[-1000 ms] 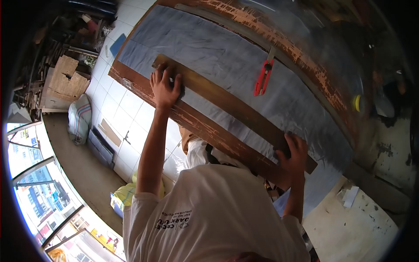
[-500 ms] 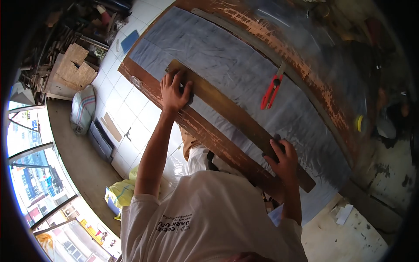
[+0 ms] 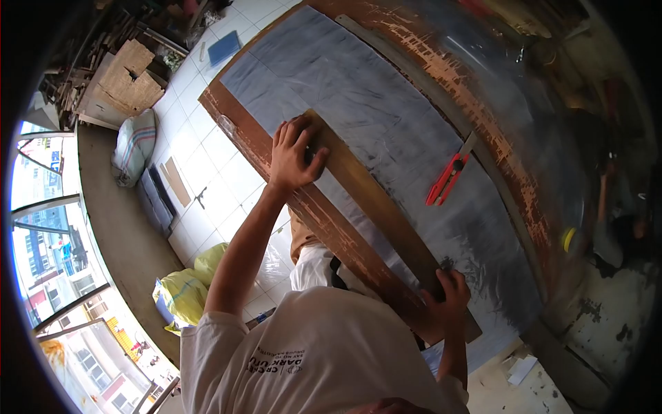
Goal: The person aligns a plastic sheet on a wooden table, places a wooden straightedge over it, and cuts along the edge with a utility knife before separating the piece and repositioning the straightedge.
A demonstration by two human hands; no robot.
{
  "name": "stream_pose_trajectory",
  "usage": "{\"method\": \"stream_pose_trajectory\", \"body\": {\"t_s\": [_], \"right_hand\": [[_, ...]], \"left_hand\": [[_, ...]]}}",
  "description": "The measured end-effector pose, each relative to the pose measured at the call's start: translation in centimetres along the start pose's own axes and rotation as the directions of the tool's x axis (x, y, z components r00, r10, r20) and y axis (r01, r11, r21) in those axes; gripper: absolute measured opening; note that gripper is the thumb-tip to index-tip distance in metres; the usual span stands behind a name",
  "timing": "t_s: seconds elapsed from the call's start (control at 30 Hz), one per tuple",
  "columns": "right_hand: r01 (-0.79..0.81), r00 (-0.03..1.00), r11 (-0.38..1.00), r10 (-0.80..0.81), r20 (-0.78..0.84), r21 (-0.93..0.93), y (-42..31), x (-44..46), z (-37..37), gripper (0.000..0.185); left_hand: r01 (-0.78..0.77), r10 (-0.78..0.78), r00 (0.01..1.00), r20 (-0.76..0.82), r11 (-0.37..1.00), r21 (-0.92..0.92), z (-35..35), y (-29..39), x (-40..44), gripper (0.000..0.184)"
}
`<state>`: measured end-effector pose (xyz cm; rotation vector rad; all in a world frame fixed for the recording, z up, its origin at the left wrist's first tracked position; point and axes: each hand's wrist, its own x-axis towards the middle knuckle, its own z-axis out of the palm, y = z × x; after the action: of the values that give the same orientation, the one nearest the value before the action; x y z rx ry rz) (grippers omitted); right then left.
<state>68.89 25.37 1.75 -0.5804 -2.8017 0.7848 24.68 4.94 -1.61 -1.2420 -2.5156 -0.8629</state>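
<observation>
A long, flat, brownish straightedge [image 3: 372,190] lies diagonally across a blue-grey sheet [image 3: 407,131] spread over a worn brown tabletop. My left hand [image 3: 296,155] grips its upper end, with the fingers curled over the bar and the thumb on its near side. Near the lower end, my right hand [image 3: 448,293] holds the bar between thumb and fingers. A red utility knife [image 3: 447,181] rests on the sheet beyond the straightedge, blade out and pointing away, apart from both hands.
A grey strip [image 3: 414,72] runs along the sheet's far edge, beside the scratched tabletop [image 3: 455,62]. A yellow roll [image 3: 568,239] sits at the right. Sacks [image 3: 134,147], a broken board [image 3: 131,76] and a yellow bag [image 3: 183,293] stand on the floor at left.
The whole view has shifted and turned slightly. The straightedge's upper end, with my left hand on it, has moved a little rightward. Both hands keep their hold; the knife stays on the sheet.
</observation>
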Motion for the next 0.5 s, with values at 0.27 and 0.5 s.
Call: {"method": "stream_pose_trajectory", "body": {"t_s": [0.27, 0.5], "right_hand": [[0.033, 0.999, 0.999, -0.033, 0.001, -0.003, 1.3, -0.2, 0.5, 0.068], [0.026, 0.999, 1.000, -0.026, 0.021, -0.009, 1.6, -0.4, 0.7, 0.070]], "left_hand": [[0.056, -0.055, 0.998, 0.016, 0.998, -0.032, 0.2, -0.6, 0.1, 0.050], [0.059, -0.059, 0.998, 0.030, 0.998, -0.015, 0.0, -0.7, 0.3, 0.049]]}}
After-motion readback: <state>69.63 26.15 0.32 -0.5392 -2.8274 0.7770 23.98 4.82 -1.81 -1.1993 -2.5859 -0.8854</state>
